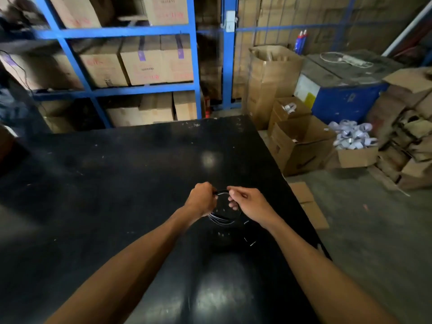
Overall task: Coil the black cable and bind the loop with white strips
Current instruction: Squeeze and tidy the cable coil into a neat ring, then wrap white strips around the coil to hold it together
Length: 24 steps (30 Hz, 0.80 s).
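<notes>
My two bare forearms reached out over the black worktop (117,183), and between them I held the black cable (224,217), wound into a small loop that hung just above the surface near its right edge. My left hand (203,199) was closed in a fist around the loop's left side, and my right hand (245,202) pinched the top of the loop between thumb and fingertips, the other fingers curled through the ring. A loose end of the cable (249,242) trailed down toward me below the loop, hard to follow against the dark surface. I could not make out any white strip on the loop. The rest of the worktop was glossy and scuffed. On the floor just beside its right edge lay flattened cardboard (308,205). Farther right stood an open cardboard box (301,146), and beyond it another box heaped with white strips (353,135), well apart from my hands. A pile of folded cartons (406,136) rose at the far right, and a blue cabinet (346,90) stood behind the strips. Across the far side of the worktop ran blue shelving (194,66) stacked with sealed brown cartons (142,61), with a tall open carton (273,76) standing right of it.
</notes>
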### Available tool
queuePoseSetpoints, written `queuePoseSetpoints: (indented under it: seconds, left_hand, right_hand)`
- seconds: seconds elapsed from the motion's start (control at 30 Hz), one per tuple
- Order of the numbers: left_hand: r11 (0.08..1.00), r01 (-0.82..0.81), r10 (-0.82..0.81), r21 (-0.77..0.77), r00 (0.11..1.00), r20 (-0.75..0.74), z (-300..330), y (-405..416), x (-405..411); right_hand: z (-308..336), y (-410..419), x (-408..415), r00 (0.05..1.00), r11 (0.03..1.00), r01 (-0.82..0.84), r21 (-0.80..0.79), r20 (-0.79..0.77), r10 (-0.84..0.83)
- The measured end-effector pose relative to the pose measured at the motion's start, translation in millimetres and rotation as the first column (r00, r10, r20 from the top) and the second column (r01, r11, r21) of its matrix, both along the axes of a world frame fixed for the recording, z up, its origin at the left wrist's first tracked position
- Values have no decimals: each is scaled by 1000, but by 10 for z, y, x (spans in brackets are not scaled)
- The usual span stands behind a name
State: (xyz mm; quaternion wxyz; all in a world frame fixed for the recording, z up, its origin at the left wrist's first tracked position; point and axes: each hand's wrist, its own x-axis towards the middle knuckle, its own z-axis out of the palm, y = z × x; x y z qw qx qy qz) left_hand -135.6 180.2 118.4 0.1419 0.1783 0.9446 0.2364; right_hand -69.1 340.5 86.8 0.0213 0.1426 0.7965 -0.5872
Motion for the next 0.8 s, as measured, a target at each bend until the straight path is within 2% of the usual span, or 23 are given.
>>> queuePoseSetpoints:
  seconds: [0.1, 0.2, 0.33, 0.4, 0.47, 0.63, 0.8]
  left_hand:
    - [999, 23, -24, 28, 999, 29, -266, 58, -25]
    - [999, 16, -18, 37, 999, 41, -446, 80, -102]
    - [999, -1, -1, 44, 999, 52, -610, 54, -258]
    - [999, -8, 5, 46, 998, 64, -682, 38, -309]
    - [997, -22, 17, 67, 996, 85, -763, 21, -350]
    - [996, -45, 37, 71, 993, 110, -899, -28, -374]
    - [996, -53, 46, 71, 993, 106, -911, -58, -374]
  right_hand:
    - [-218, 283, 58, 988, 998, 58, 19, 143, -60]
    - [-463, 533, 59, 956, 971, 70, 227, 264, -131]
    - [-830, 603, -28, 917, 881, -109, 460, 390, -90]
    - [-983, 562, -87, 884, 819, -227, 527, 464, -53]
    - [-1109, 503, -144, 850, 798, -268, 540, 523, -68]
    - [-1281, 402, -230, 807, 810, -227, 541, 570, -154]
    - [-1311, 428, -273, 799, 926, -21, 378, 563, -212]
